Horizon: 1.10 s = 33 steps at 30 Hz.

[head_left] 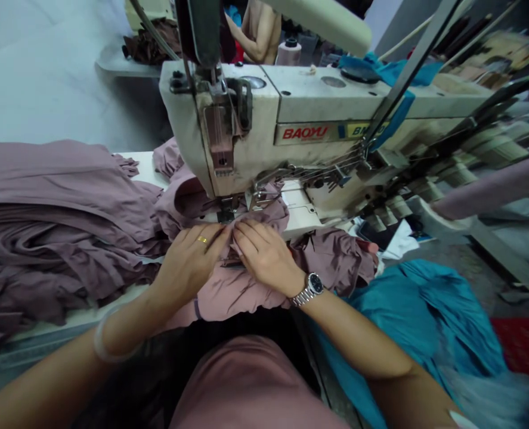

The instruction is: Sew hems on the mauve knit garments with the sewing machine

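Note:
Mauve fabric (241, 292) lies bunched under the needle area of a white sewing machine (255, 107) and hangs over the near edge. My left hand (192, 253), with a gold ring, presses its fingertips onto the cloth just left of the presser foot (226, 215). On the right, my right hand (264, 253), a metal watch on its wrist, pinches the same fabric close in front of the foot. The two hands almost touch at the fingertips. Fabric folds hide what lies beneath the fingers.
A large pile of mauve fabric (58, 226) covers the table at left. More mauve cloth (336, 259) bunches at right, beside teal fabric (425, 316). A thread rack with cones (452, 173) stands far right. Another person's arm (257, 42) shows behind the machine.

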Each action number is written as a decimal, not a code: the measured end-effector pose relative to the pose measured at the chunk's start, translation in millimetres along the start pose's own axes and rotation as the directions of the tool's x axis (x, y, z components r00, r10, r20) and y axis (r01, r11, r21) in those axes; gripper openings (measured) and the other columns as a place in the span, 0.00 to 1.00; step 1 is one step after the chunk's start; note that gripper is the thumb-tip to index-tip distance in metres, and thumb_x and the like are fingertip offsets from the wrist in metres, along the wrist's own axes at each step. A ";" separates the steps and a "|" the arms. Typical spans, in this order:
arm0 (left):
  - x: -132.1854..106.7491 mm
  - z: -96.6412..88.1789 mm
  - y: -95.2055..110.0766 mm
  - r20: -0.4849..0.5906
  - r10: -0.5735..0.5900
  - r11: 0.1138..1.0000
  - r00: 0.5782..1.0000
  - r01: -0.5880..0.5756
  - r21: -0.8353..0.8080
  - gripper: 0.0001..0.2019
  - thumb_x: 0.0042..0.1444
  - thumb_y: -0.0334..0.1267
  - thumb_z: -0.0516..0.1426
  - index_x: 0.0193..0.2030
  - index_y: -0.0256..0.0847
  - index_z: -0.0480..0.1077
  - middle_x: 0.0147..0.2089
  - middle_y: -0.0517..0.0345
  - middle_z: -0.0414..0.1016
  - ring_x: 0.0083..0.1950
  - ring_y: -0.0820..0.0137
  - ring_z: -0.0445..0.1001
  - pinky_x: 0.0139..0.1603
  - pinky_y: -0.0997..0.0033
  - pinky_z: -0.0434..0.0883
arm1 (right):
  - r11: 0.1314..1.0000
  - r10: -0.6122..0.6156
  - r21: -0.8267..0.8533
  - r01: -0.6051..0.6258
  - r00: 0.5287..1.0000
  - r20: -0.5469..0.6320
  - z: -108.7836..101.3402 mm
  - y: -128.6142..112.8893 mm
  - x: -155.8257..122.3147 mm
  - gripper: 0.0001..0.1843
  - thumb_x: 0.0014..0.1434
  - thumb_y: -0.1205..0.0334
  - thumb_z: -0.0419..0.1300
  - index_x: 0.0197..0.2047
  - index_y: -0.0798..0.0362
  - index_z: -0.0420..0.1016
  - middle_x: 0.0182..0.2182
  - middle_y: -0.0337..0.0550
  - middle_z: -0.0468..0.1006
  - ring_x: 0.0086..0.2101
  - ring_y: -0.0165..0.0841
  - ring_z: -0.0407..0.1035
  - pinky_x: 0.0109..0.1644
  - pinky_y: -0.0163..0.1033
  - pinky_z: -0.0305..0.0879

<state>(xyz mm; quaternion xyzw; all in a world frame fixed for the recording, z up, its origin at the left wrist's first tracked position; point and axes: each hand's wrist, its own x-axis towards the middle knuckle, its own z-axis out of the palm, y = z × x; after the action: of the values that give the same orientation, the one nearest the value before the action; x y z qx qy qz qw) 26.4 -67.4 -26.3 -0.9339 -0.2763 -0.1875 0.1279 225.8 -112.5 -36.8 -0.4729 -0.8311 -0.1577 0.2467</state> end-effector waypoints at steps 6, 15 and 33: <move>1.9 -10.0 2.4 -0.009 -0.019 1.000 1.000 0.019 0.012 0.18 0.61 0.31 0.53 0.58 0.33 0.69 0.54 0.45 0.74 0.51 0.57 0.71 0.46 0.58 0.68 | 0.999 0.016 0.042 -0.017 0.999 0.036 1.7 -0.6 1.0 0.17 0.67 0.65 0.50 0.54 0.63 0.71 0.54 0.55 0.74 0.52 0.40 0.65 0.53 0.46 0.67; -0.1 -8.8 3.9 -0.018 -0.028 1.000 0.999 0.028 0.011 0.18 0.62 0.29 0.51 0.58 0.32 0.69 0.55 0.44 0.73 0.52 0.57 0.71 0.48 0.58 0.68 | 0.997 0.039 0.057 -0.042 0.998 0.054 3.9 -2.7 -0.4 0.18 0.67 0.66 0.50 0.56 0.63 0.70 0.56 0.55 0.72 0.53 0.41 0.64 0.53 0.46 0.65; -0.9 -4.4 5.6 -0.040 -0.030 0.999 0.999 0.032 0.036 0.18 0.60 0.27 0.52 0.57 0.32 0.68 0.55 0.45 0.73 0.52 0.57 0.72 0.46 0.58 0.68 | 0.997 0.074 -0.008 -0.074 0.992 0.102 -3.0 -5.5 11.7 0.15 0.68 0.65 0.48 0.51 0.60 0.72 0.53 0.51 0.73 0.48 0.39 0.63 0.49 0.44 0.63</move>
<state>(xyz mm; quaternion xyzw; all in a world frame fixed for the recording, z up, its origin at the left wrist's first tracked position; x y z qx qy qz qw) 27.6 -73.9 -23.5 -0.9231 -0.2915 -0.2028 0.1475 216.8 -108.5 -28.0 -0.5114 -0.8241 -0.1258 0.2084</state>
